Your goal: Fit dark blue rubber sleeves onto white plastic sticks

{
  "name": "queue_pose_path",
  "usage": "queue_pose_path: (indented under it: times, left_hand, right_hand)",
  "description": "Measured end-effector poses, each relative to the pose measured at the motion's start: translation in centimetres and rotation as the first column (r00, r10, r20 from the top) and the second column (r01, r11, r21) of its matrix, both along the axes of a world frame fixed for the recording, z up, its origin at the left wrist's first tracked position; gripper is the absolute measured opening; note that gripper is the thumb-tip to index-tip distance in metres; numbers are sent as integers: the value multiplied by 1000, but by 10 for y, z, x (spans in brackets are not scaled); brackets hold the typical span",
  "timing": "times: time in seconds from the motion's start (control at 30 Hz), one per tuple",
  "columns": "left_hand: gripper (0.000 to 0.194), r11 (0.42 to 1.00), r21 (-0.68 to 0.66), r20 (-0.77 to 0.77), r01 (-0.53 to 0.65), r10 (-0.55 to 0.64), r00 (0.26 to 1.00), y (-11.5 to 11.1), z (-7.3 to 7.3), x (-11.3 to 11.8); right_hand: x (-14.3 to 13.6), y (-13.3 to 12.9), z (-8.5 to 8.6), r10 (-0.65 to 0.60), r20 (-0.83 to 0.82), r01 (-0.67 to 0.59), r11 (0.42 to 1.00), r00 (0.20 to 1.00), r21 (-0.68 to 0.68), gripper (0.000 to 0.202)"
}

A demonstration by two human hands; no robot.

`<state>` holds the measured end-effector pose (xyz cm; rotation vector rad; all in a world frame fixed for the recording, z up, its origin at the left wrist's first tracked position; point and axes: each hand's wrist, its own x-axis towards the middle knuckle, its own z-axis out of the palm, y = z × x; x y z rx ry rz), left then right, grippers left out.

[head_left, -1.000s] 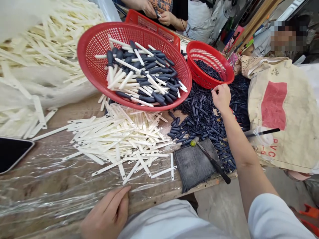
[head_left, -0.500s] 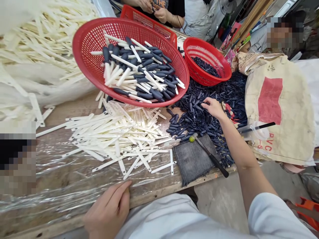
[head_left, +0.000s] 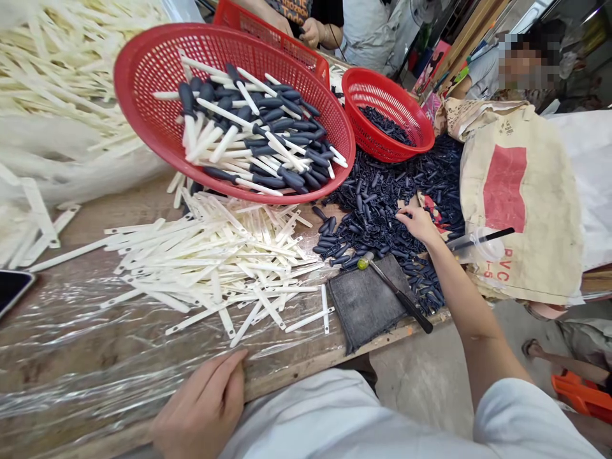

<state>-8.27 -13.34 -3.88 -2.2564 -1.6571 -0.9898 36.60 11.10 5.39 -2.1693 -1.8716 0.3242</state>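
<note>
My right hand (head_left: 419, 224) reaches over the heap of dark navy plastic handles (head_left: 368, 197), thumb and fingertips close together at its surface. Whether a piece is between the fingertips I cannot make out. On the table's front edge rests my left hand (head_left: 203, 401), fingers stretched out and nothing in it. Beyond it lies a pile of cream plastic strips (head_left: 191, 255) with small holes at their ends. A hammer (head_left: 396, 290) with a yellow-green face lies across a dark grey cloth pad (head_left: 361, 306), between the strips and my right forearm.
A large red basket (head_left: 138, 83) holds white strips fitted with dark handles. Behind the heap a smaller red basket (head_left: 351, 89) holds dark pieces. A paper sack (head_left: 549, 223) and plastic cup (head_left: 468, 247) stand right. A phone (head_left: 12, 287) lies left. A person's hands (head_left: 313, 32) work behind.
My right hand has shifted slightly toward me and to the right over the dark handles. My left hand stays on the table edge. The whole view has swung a little right.
</note>
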Motion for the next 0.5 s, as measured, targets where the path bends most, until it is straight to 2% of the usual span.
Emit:
queue_pose_path:
  times: [0.17,0.27,0.4,0.5]
  left_hand:
    - [19,1000,5,0,0,0,1000,-1,-1,0]
    - [19,1000,14,-2,0,0,1000,-1,0,1]
    - [18,1000,23,-1,3,-3,1000,1,2,2]
    - [17,1000,26,0,6,-6,1000,1,3,2]
  right_hand:
    - [-9,-2,-12,-15,107,25,995,994,-98,40]
    - [-15,0,-16,-13,101,27,990,995,-138,35]
    - [-14,2,-13,-41,-12,39,990,999,-133,15]
    - [-9,3,-6,-71,-202,50,993,977,-103,22]
